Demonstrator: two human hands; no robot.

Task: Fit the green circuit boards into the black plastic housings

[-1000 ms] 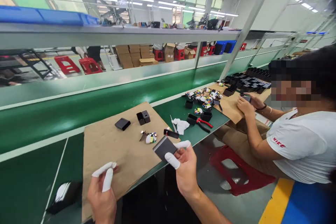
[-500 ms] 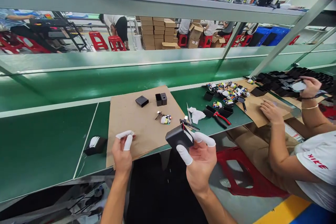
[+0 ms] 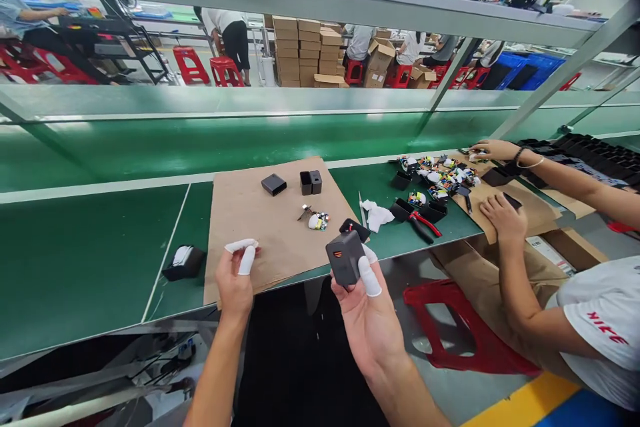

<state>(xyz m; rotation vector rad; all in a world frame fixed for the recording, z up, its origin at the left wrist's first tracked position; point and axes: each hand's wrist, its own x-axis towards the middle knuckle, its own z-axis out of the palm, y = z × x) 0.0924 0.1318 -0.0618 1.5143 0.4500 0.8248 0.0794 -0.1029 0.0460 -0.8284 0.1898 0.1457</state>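
My right hand (image 3: 373, 313), with white finger cots, grips a black box-shaped charger housing (image 3: 346, 259) above the table's front edge. Orange slots show on the face toward me. Just behind its top is a flat black piece (image 3: 357, 229) with a bit of red beside it; whether the two are joined is unclear. My left hand (image 3: 237, 277), also in white cots, hovers over the brown cardboard sheet (image 3: 260, 220), thumb and fingers pinched together; anything between the tips is too small to name. A circuit board (image 3: 318, 220) lies on the sheet between my hands.
Black housings (image 3: 311, 182) and a black case (image 3: 274, 184) sit at the sheet's back. Another housing with white inside (image 3: 184, 262) stands left. Rightward lie tweezers (image 3: 362, 208), white tissue (image 3: 377, 215), red-black pliers (image 3: 425, 225) and heaped circuit boards (image 3: 440, 177). A co-worker's arms (image 3: 510, 220) reach in.
My right hand has turned the housing so its slotted face shows, and its fingers have shifted around it. My left hand stays nearly still. The co-worker's far hand has moved left to the boards.
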